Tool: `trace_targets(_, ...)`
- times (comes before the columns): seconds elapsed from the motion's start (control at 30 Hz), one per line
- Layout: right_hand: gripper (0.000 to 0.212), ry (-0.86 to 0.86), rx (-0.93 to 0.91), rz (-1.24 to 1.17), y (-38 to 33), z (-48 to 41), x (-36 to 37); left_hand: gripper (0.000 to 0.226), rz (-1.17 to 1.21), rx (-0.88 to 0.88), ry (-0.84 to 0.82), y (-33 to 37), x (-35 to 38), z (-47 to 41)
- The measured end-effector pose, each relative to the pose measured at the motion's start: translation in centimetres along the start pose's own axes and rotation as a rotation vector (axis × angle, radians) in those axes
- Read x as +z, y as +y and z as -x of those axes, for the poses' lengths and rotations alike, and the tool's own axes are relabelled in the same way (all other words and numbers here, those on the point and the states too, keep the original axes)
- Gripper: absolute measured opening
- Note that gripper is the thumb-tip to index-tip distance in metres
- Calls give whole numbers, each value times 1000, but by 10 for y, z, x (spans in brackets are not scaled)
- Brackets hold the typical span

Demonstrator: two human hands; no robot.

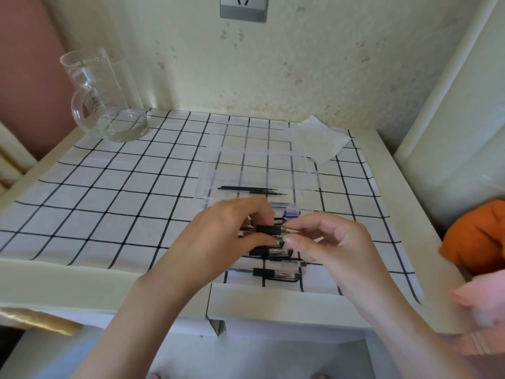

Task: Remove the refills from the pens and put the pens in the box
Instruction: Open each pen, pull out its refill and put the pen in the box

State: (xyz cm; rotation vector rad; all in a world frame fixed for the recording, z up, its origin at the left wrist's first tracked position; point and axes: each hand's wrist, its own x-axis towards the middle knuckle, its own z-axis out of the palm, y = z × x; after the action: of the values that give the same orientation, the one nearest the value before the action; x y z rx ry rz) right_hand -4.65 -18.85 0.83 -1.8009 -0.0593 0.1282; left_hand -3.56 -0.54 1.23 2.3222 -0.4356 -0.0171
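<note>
Pens [274,274] lay in a loose row on the checked cloth [109,187], just in front of the clear plastic box [210,170], where three thin black refills [251,190] already rested. The left hand [226,231] pinched one pen [269,230] by its black rubber grip, fingers closed round the barrel; the right hand [328,236] held thumb and forefinger closed at its metal tip. Light, stiff and smooth, such a pen probably twists best held at the rubber sleeve.
</note>
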Motion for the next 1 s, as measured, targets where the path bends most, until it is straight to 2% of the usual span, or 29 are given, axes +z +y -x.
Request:
trace_targets(0.07,16,-10,12,-10,0,0,-2,8,8,-8,-19,-1,0,0)
trace_targets(0.17,28,-34,56,-32,-2,0,-3,11,-11,7,4,-1,0,0)
trace_targets(0.23,23,-26,63,-20,-1,0,-3,12,-18,3,7,-1,0,-1)
trace_targets(0.33,2,-22,52,17,1,-1,-2,11,-33,0,-18,-1,0,-1)
trace_targets(0.47,18,-34,74,21,0,-1,-2,12,-23,-17,6,-2,-1,-1)
trace_targets(0.63,2,-29,77,64,1,-3,-2,13,-42,-24,-4,-2,0,-2)
trace_targets(0.73,16,-39,89,45,-2,-2,-4,12,-30,-35,-4,-2,0,-2)
trace_targets(0.9,4,-42,75,105,2,-3,-3,12,-44,-40,-26,0,0,-2)
trace_targets(1.0,12,-39,91,56,0,-3,-4,12,-52,-51,-25,0,0,-2)
